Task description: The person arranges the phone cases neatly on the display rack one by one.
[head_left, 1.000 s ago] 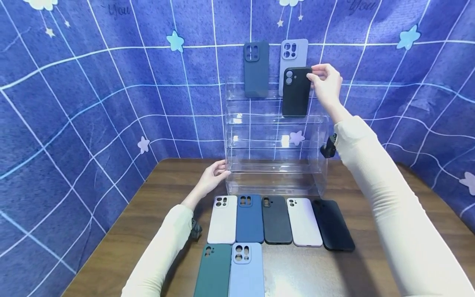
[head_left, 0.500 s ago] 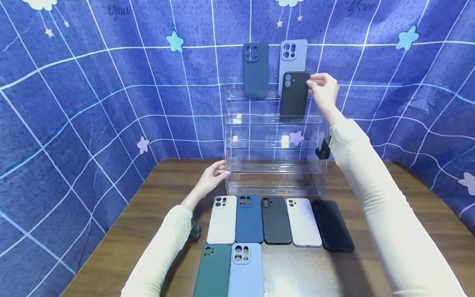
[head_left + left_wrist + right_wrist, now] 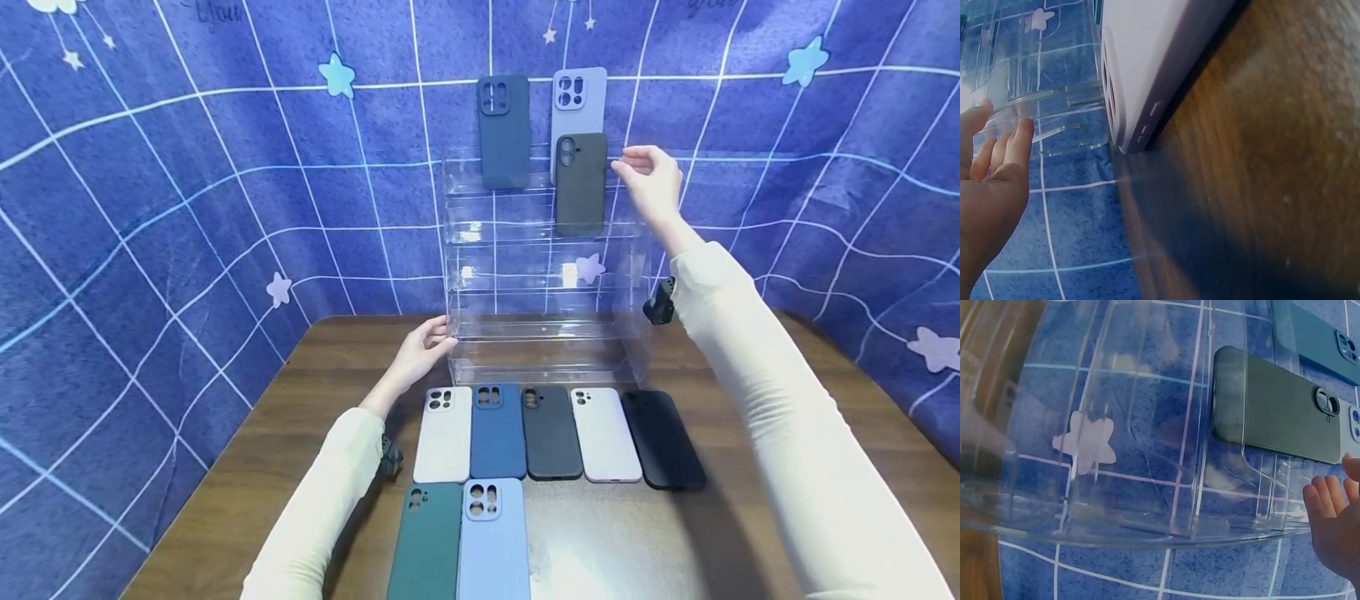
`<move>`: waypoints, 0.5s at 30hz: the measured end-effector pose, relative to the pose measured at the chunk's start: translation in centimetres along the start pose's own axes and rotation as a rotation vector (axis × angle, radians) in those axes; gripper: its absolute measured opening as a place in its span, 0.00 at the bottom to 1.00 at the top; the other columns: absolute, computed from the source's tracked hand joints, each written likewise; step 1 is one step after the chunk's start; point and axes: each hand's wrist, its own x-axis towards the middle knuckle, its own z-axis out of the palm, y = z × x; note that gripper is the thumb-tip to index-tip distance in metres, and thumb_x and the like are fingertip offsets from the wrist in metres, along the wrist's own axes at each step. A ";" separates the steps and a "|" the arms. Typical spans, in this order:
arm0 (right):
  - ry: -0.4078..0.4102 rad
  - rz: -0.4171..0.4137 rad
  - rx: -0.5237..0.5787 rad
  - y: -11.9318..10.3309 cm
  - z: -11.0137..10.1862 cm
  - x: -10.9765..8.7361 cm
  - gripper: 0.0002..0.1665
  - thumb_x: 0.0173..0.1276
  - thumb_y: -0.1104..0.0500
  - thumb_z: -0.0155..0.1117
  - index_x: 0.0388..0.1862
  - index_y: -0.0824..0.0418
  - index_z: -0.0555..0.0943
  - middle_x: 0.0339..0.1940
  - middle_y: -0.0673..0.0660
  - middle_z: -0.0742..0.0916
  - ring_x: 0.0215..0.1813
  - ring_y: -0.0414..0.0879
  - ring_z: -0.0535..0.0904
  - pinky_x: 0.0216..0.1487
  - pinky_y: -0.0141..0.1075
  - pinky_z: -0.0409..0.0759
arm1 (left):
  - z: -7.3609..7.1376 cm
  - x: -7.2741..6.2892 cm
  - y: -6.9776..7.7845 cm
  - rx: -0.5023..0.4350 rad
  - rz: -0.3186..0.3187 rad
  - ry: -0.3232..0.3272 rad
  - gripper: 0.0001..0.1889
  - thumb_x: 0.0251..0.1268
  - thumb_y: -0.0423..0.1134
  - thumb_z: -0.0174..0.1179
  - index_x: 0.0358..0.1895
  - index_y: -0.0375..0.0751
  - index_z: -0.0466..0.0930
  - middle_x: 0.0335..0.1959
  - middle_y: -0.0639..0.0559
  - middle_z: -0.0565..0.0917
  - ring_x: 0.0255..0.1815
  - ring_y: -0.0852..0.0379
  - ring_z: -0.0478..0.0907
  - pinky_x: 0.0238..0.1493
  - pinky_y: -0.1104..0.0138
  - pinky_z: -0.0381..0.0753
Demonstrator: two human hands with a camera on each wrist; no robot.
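A dark grey-green phone case point(image 3: 581, 185) leans upright in an upper tier of the clear acrylic display stand point(image 3: 540, 327), overlapping a lavender phone case point(image 3: 581, 90) behind it. Just right of the dark case, my right hand point(image 3: 652, 182) is apart from it and holds nothing. In the right wrist view its fingers point(image 3: 1329, 499) are loosely bent beside the dark case point(image 3: 1285, 412). My left hand point(image 3: 422, 352) holds the stand's left side low down, thumb at the front edge. A navy phone case point(image 3: 504, 137) stands in the top tier, left of the lavender one.
In front of the stand lie white point(image 3: 442, 442), blue point(image 3: 498, 437), dark grey point(image 3: 553, 442), pale lilac point(image 3: 607, 442) and black point(image 3: 666, 446) phone cases in a row. Nearer lie green point(image 3: 426, 542) and light blue point(image 3: 493, 550) ones. A patterned blue cloth point(image 3: 360, 208) hangs behind the wooden table point(image 3: 322, 358).
The dark phone case came down into the stand's upper tier, and my right hand let go of it and moved slightly right. My left hand stays at the stand.
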 end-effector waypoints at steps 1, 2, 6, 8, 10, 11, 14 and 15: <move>-0.008 -0.006 -0.003 0.0 -0.2 -0.1 0.21 0.61 0.56 0.66 0.51 0.65 0.79 0.47 0.55 0.87 0.34 0.25 0.77 0.51 0.26 0.79 | 0.0 0.3 -0.4 0.003 0.001 0.002 0.28 0.65 0.34 0.57 0.67 0.29 0.61 0.59 0.28 0.72 0.59 0.38 0.73 0.61 0.52 0.74; -0.019 -0.012 -0.003 0.0 -0.3 -0.3 0.22 0.61 0.56 0.66 0.52 0.65 0.79 0.47 0.55 0.87 0.35 0.25 0.77 0.51 0.26 0.79 | 0.0 0.5 -0.8 0.007 0.002 0.007 0.28 0.65 0.34 0.58 0.67 0.30 0.61 0.59 0.29 0.72 0.59 0.39 0.73 0.60 0.53 0.75; -0.068 -0.031 -0.012 0.3 -1.1 -0.9 0.24 0.62 0.55 0.66 0.54 0.66 0.78 0.47 0.56 0.87 0.36 0.26 0.78 0.51 0.27 0.79 | 0.3 1.6 -2.6 0.017 0.006 0.022 0.29 0.65 0.37 0.58 0.67 0.33 0.62 0.59 0.32 0.74 0.58 0.41 0.74 0.59 0.55 0.76; -0.084 -0.034 -0.024 0.4 -1.4 -1.3 0.25 0.62 0.54 0.66 0.55 0.66 0.78 0.48 0.57 0.86 0.38 0.27 0.79 0.52 0.28 0.79 | 0.4 1.8 -3.1 0.020 0.004 0.023 0.29 0.65 0.38 0.59 0.67 0.34 0.62 0.59 0.34 0.74 0.58 0.42 0.74 0.59 0.56 0.76; -0.099 -0.032 -0.037 0.6 -1.7 -1.6 0.26 0.62 0.53 0.66 0.56 0.65 0.77 0.49 0.58 0.86 0.40 0.29 0.80 0.53 0.28 0.79 | 0.4 1.9 -3.2 0.023 -0.001 0.029 0.30 0.65 0.39 0.59 0.67 0.34 0.62 0.58 0.35 0.75 0.58 0.43 0.75 0.59 0.56 0.76; -0.103 -0.034 -0.044 0.7 -1.8 -1.8 0.26 0.62 0.53 0.65 0.56 0.65 0.77 0.50 0.59 0.86 0.41 0.30 0.81 0.54 0.29 0.79 | 0.4 1.9 -3.2 0.027 0.002 0.031 0.30 0.65 0.39 0.59 0.67 0.35 0.62 0.58 0.35 0.75 0.58 0.43 0.75 0.59 0.56 0.76; -0.113 -0.037 -0.070 0.9 -2.1 -2.4 0.25 0.63 0.52 0.65 0.56 0.63 0.78 0.51 0.60 0.85 0.45 0.34 0.82 0.54 0.29 0.78 | 0.4 1.8 -3.2 0.036 0.010 0.043 0.30 0.65 0.38 0.59 0.67 0.34 0.62 0.57 0.34 0.75 0.57 0.42 0.75 0.58 0.56 0.77; -0.117 -0.035 -0.078 0.9 -2.2 -2.5 0.25 0.63 0.51 0.65 0.56 0.62 0.78 0.51 0.60 0.85 0.46 0.36 0.82 0.55 0.29 0.78 | 0.5 1.8 -3.2 0.042 0.013 0.044 0.30 0.65 0.38 0.59 0.67 0.33 0.62 0.57 0.34 0.75 0.57 0.42 0.75 0.58 0.56 0.77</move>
